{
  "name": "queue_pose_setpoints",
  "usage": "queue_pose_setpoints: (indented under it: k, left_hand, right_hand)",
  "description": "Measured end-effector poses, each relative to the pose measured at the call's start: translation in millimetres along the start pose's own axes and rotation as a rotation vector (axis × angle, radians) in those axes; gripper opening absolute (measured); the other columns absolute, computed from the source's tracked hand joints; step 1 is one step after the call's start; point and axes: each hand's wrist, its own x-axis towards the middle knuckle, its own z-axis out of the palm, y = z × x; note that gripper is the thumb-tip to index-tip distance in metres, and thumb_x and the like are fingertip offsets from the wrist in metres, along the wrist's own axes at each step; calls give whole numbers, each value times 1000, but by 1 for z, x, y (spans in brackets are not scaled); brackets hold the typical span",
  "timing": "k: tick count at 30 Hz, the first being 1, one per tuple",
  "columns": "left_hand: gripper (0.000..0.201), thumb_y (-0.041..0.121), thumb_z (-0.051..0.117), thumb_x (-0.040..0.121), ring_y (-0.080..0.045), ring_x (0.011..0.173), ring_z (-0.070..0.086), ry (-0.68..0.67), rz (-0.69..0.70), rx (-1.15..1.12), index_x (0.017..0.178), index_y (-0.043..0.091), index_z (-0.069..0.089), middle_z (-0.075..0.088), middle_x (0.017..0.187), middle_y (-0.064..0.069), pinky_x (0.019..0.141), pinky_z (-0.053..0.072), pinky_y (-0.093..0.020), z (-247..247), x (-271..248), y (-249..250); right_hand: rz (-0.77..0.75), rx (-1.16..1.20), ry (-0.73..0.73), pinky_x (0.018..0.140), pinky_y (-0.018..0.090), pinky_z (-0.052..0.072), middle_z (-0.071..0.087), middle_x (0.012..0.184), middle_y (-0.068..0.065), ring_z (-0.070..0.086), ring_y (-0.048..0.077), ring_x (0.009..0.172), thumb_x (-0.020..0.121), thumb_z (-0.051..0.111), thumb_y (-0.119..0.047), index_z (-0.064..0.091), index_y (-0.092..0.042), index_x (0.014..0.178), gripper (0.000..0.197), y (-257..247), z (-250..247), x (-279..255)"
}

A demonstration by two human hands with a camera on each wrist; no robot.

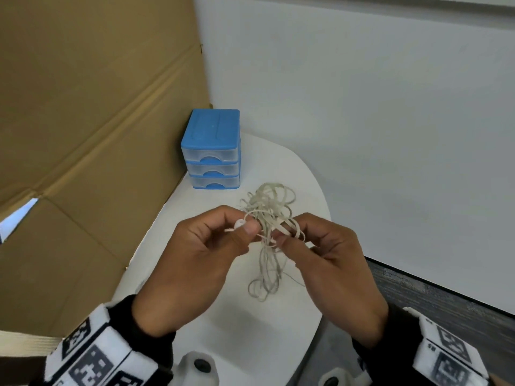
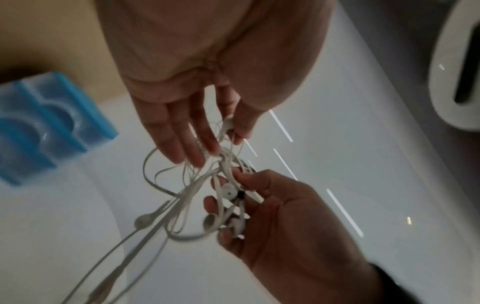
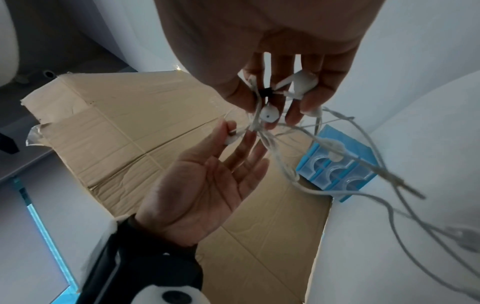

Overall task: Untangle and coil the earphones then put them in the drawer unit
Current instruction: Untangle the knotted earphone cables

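Observation:
A tangled bunch of white earphones (image 1: 268,210) hangs between both hands above the white table (image 1: 223,324); loops dangle down toward the tabletop. My left hand (image 1: 243,224) pinches one earbud (image 2: 228,123) between thumb and forefinger, its other fingers straight. My right hand (image 1: 287,232) grips the knot of cords, with other earbuds (image 3: 269,115) among its fingers. The blue drawer unit (image 1: 211,149) stands at the back of the table beyond the hands, with its three clear drawers shut.
A large flattened cardboard sheet (image 1: 83,135) leans along the table's left side, right behind the drawer unit. A white wall (image 1: 362,121) stands behind and to the right. Grey carpet (image 1: 451,299) lies past the table's right edge.

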Motion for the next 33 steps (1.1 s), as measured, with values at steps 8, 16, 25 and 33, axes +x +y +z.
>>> queue_pose_setpoints:
  k: [8,16,25,33]
  left_hand:
    - [28,34,57,80,-21,87,73,65,-72,-122,81,7,66,76,92,-3,78,59,-27,1,2,-3]
    - [12,22,61,73,-12,66,70,61,-327,-507,71,15,71,77,93,-9,61,56,-20,1,5,0]
    - [8,22,63,78,-6,64,72,128,-500,-730,79,13,63,76,85,-2,52,57,-16,7,1,-3]
    - [34,36,64,70,-5,78,69,-5,-280,-256,96,18,79,77,95,0,57,48,-12,12,-6,-4]
  right_hand:
    - [-72,-202,-75,50,11,35,66,67,6,47,3,49,87,68,-7,67,-13,72,16,9,-6,4]
    - [-296,-532,-43,51,25,46,54,63,-5,50,12,56,82,71,-17,54,-21,76,18,13,0,-1]
    - [-465,-870,-112,55,22,47,58,81,-15,56,5,71,76,71,-23,28,-27,143,79,27,11,-14]
    - [-458,-506,-82,65,26,50,70,86,-9,65,11,74,91,65,-29,68,-20,105,17,24,3,-3]
